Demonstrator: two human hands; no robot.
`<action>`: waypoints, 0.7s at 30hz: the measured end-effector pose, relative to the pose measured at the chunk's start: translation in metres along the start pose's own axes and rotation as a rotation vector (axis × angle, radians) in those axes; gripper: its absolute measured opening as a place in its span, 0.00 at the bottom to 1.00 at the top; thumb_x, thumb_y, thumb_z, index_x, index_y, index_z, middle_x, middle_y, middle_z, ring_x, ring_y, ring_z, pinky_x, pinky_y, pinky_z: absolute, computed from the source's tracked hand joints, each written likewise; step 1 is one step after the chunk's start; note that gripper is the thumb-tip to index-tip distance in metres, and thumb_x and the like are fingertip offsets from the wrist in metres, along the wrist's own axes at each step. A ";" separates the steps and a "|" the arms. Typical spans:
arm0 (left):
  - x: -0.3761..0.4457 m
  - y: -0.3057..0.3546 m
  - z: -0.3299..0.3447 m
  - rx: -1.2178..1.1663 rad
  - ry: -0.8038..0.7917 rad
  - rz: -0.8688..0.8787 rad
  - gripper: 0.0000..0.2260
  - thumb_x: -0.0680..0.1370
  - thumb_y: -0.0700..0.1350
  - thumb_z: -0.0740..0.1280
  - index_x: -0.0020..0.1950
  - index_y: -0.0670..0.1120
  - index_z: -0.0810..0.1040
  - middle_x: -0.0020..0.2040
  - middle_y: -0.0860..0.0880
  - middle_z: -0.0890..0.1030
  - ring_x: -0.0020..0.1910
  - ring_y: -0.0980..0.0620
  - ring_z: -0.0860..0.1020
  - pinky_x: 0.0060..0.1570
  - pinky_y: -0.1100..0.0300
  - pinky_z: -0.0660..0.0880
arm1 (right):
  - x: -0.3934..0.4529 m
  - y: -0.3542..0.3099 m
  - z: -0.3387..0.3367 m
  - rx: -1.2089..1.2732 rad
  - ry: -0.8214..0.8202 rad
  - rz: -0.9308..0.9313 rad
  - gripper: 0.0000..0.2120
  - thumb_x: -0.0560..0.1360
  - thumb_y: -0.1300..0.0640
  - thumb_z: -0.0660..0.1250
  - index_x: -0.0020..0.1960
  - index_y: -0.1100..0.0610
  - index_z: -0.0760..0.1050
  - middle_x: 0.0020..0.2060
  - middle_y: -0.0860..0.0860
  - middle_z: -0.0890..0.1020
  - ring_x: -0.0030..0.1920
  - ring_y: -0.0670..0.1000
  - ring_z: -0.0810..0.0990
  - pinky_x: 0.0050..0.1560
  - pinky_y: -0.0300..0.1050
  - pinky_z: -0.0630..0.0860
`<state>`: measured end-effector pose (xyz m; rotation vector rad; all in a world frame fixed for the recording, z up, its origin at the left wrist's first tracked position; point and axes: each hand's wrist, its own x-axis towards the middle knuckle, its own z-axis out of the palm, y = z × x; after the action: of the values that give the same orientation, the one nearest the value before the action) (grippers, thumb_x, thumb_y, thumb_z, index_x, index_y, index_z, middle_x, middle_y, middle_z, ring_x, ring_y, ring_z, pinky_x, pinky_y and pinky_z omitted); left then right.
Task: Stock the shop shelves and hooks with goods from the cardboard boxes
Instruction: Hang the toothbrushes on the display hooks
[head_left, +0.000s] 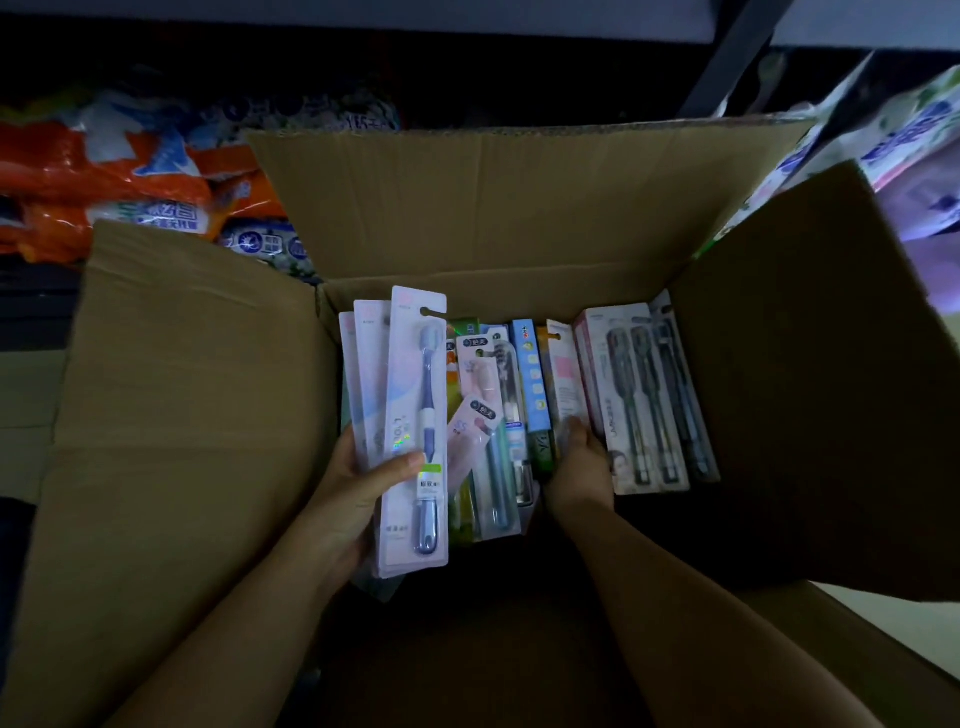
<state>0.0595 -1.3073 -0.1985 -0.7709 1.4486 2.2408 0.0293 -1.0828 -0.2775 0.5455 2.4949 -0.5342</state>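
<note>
From the head camera, an open cardboard box (509, 208) fills the middle of the view, its flaps spread toward 9, 12 and 3 o'clock. The left hand (358, 483) grasps a small fan of toothbrush packs (410, 431), thumb pressed across the front one, which shows a blue-handled brush in a clear blister; the fan stands upright over the box's 9 o'clock side. The right hand (579, 467) reaches down into the box at centre, its fingers curled among the upright packets (530, 384) just beside a pink-fronted one; whether it actually grips a packet cannot be told. At the 3 o'clock side of the box's contents stands a wider pack of dark toothbrushes (644, 400), leaning against the wall. Outside the box, toward 10 o'clock, lie orange and white bags (104, 176) in dim light, and toward 2 o'clock pale printed bags (909, 135) show beside the flap.
</note>
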 end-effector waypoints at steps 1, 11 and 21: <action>0.000 0.000 -0.001 -0.012 0.001 -0.005 0.28 0.63 0.36 0.73 0.61 0.50 0.75 0.51 0.50 0.85 0.47 0.51 0.84 0.38 0.60 0.80 | -0.002 -0.004 -0.003 -0.008 -0.007 -0.008 0.33 0.77 0.67 0.58 0.78 0.56 0.49 0.74 0.59 0.61 0.72 0.59 0.64 0.69 0.49 0.65; -0.003 0.004 0.004 -0.044 -0.014 -0.054 0.25 0.61 0.39 0.73 0.56 0.52 0.76 0.45 0.50 0.86 0.41 0.52 0.84 0.33 0.59 0.79 | -0.025 -0.020 -0.065 0.548 0.050 0.252 0.19 0.76 0.63 0.62 0.67 0.59 0.70 0.47 0.60 0.78 0.45 0.59 0.77 0.44 0.45 0.73; -0.014 0.011 0.018 -0.067 -0.042 -0.045 0.32 0.56 0.43 0.77 0.60 0.48 0.76 0.53 0.43 0.84 0.48 0.45 0.83 0.41 0.54 0.81 | -0.104 -0.057 -0.096 1.414 -0.524 0.082 0.19 0.74 0.74 0.62 0.62 0.62 0.73 0.55 0.62 0.82 0.57 0.61 0.80 0.62 0.58 0.74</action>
<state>0.0595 -1.2954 -0.1765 -0.7654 1.3293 2.2680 0.0447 -1.1139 -0.1287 0.8087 1.2683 -2.0658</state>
